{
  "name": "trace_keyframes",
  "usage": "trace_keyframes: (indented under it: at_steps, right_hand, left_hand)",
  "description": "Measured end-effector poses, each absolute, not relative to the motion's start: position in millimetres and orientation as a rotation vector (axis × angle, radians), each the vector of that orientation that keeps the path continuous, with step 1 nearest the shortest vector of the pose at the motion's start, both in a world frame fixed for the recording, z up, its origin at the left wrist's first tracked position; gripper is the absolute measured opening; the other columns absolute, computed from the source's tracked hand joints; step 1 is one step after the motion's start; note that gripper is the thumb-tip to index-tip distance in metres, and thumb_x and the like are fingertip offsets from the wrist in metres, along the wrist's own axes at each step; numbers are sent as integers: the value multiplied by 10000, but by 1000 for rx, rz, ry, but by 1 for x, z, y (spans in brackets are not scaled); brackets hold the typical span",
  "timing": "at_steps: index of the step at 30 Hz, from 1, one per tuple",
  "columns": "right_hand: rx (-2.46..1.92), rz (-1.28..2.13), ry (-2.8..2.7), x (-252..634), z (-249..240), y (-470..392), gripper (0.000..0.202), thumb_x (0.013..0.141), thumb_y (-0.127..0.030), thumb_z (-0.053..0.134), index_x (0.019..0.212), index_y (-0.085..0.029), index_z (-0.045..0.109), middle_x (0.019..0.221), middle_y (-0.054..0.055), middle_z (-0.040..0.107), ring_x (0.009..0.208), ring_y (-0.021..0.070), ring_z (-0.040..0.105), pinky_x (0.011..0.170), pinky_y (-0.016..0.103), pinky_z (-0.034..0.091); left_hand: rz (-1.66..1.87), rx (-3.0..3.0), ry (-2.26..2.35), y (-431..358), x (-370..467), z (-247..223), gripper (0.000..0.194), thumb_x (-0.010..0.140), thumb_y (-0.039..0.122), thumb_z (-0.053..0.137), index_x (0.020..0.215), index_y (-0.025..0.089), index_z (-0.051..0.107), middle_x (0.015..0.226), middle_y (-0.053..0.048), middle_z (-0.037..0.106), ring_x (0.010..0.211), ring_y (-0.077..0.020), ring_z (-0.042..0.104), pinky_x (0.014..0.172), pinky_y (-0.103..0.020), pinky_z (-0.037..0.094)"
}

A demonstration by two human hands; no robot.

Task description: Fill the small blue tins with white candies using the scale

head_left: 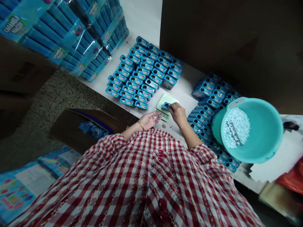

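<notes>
My left hand [149,120] lies palm up, loosely cupped, with a few small white pieces [155,118] resting in it. My right hand [177,112] is closed in a pinch at the top of a small blue box [165,106]; whatever is between the fingertips is hidden. That box has a round hole in its top and sits on a pale green weighing scale [165,99]. The left fingers are beside the scale's front edge. To the right, a turquoise tub [267,132] holds many white pieces [236,121] like those in my palm, with a ruler-like strip [233,132] on them.
Rows of blue boxes with holes [142,71] stand beyond the scale; more boxes [201,116] stand beside the tub. Wrapped blue packs [71,41] are stacked at the far left. An open carton [68,129] is below the table's left edge. A large brown carton [224,37] rises behind.
</notes>
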State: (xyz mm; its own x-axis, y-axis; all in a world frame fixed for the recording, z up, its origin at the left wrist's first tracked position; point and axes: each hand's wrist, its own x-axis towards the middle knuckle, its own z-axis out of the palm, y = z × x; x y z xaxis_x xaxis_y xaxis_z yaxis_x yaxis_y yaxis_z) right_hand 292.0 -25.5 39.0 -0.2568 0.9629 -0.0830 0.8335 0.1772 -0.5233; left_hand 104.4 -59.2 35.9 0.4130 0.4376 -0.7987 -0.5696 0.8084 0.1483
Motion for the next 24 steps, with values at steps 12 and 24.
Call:
trace_keyframes:
  at_steps: [12, 24]
  right_hand:
    - [-1539, 581, -1891, 296, 51, -32, 178, 824, -144, 478, 852, -196, 646, 844, 42, 658, 810, 162, 609, 766, 292, 489]
    - [-1739, 624, -1856, 338, 25, -44, 411, 759, -321, 602, 1147, -199, 544, 1070, 91, 563, 933, 221, 552, 765, 379, 507]
  left_hand:
    - [683, -199, 1016, -72, 85, 27, 241, 892, 143, 427, 849, 76, 655, 766, -92, 671, 713, -119, 636, 638, -205, 494]
    - [785, -243, 1236, -85, 59, 15, 372, 752, -30, 436, 1070, 68, 603, 741, -78, 657, 703, -116, 632, 678, -215, 517]
